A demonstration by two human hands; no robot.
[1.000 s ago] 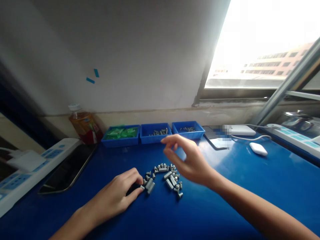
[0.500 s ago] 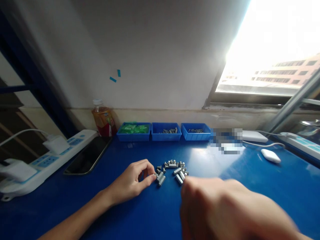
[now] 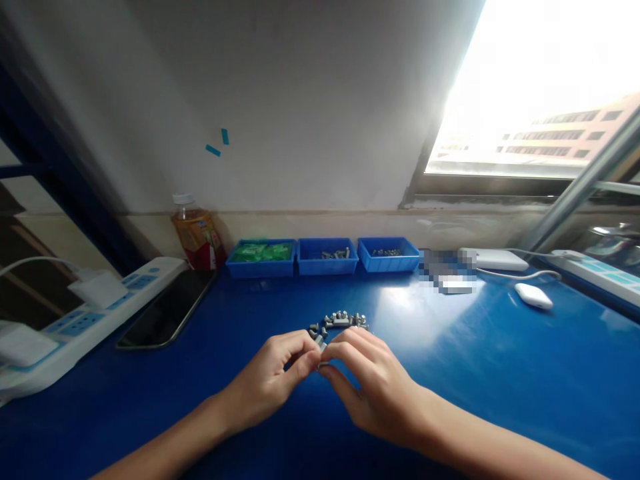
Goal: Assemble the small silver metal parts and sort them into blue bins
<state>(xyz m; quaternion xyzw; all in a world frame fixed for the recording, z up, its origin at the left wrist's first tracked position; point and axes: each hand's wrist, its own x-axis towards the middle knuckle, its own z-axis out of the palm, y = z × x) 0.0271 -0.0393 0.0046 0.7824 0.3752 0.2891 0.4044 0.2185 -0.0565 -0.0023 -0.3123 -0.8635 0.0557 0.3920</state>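
Observation:
Over the front of a small pile of metal parts, my two hands meet fingertip to fingertip. My left hand (image 3: 273, 377) is closed in a pinch; its fingers hide whatever is between them. Thumb and fingers of my right hand (image 3: 383, 390) close on a small silvery metal piece (image 3: 323, 365), mostly covered, right against the left fingertips. Just behind the fingers lie hex standoffs (image 3: 341, 323) and short screws (image 3: 327, 319) in a loose arc on the blue tabletop (image 3: 270, 313). My right hand covers part of the pile.
Along the wall stand three blue bins: one with green packets (image 3: 263, 252), one with metal parts (image 3: 336, 254), one with small screws (image 3: 387, 253). A bottle (image 3: 197, 233), phone (image 3: 167, 310) and power strip (image 3: 95, 317) sit left. A white case (image 3: 533, 296) lies right.
My right hand has come from the near right to meet the left hand's fingertips. The left hand has shifted slightly, still pinching. The whole view has moved a little.

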